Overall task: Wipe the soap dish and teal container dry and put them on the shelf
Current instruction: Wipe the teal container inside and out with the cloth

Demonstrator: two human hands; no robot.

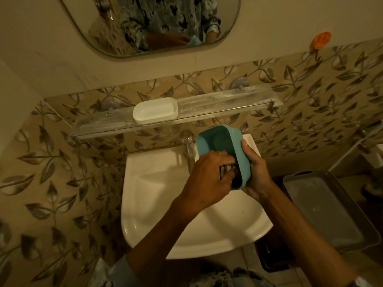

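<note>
Head view: above the sink, the right hand gripped the teal container; the left hand clutched a cloth inside it. Step judged: drying. Next: shelving, requiring a steady lift.

- Both forearms are bare up to the elbows.
- Pale sleeves sit bunched near the elbows.
- The shirt is light with dark leafy blotches, and it is reflected in the mirror.

teal container, white soap dish
</note>
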